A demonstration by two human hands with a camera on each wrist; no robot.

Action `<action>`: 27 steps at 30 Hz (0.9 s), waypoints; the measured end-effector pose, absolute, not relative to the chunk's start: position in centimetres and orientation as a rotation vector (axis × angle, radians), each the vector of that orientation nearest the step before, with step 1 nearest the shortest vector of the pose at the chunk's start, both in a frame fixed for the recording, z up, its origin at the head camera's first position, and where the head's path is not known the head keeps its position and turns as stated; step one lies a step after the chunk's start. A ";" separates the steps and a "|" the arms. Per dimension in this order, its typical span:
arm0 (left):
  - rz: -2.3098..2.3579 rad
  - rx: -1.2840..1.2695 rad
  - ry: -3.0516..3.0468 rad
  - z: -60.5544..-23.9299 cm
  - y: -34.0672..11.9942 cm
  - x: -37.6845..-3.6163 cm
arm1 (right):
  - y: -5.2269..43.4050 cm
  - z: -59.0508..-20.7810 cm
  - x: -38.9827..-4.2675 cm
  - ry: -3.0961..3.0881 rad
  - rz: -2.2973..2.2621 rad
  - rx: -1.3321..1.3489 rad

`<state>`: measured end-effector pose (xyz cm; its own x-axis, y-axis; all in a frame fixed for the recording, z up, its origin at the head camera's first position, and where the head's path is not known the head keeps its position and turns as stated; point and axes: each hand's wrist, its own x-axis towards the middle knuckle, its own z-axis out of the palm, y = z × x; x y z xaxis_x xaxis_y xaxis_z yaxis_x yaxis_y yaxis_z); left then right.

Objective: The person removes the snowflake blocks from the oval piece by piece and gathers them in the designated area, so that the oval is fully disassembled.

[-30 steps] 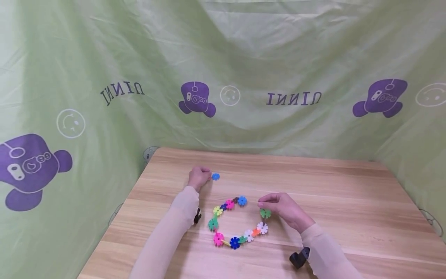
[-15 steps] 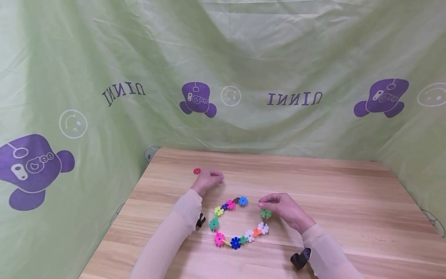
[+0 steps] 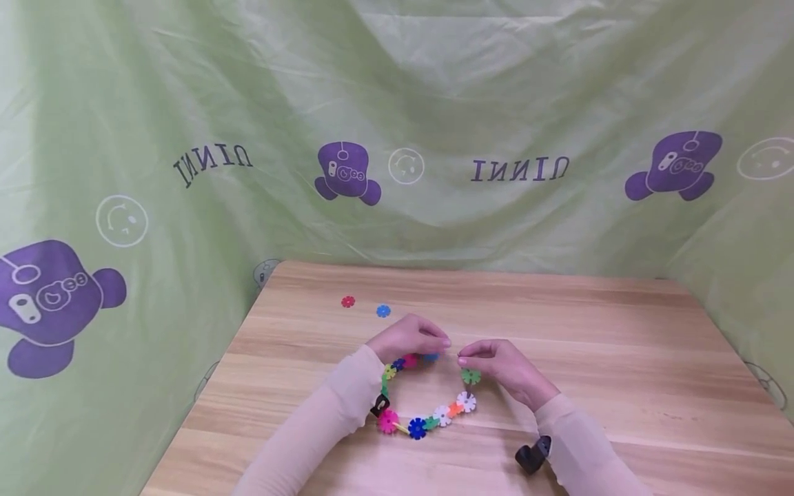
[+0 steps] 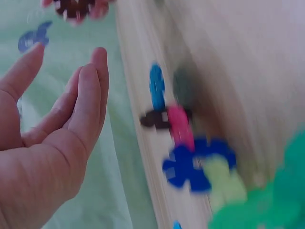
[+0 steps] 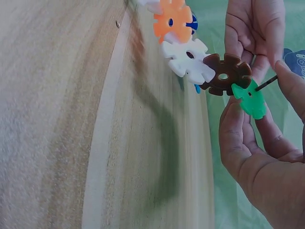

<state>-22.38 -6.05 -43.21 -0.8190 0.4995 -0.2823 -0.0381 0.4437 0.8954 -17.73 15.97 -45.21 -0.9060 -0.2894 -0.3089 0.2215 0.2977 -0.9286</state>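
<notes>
On the wooden desk, the green end piece of a snowflake-block chain is pinched by the right hand, while the left hand, fingers relaxed, is held over the chain's other end.

The head view looks forward and down from above the desk, taking in both hands, the whole toy chain and the green curtain behind. The left wrist view sits close beside the left hand, blurred, facing along the desk edge at the chain. The right wrist view sits close at the right hand. All three views share the chain.
</notes>
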 end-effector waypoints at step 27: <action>1.249 0.450 2.273 -43.2 -2.8 -20.3 | 16.4 -45.7 -17.5 2.094 -1.695 -0.076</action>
<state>-20.25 -2.79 -43.23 -0.8181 0.5082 -0.2692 0.0451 0.5234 0.8509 -17.48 16.38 -45.69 -0.9003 -0.3135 -0.3020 0.2301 0.2463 -0.9415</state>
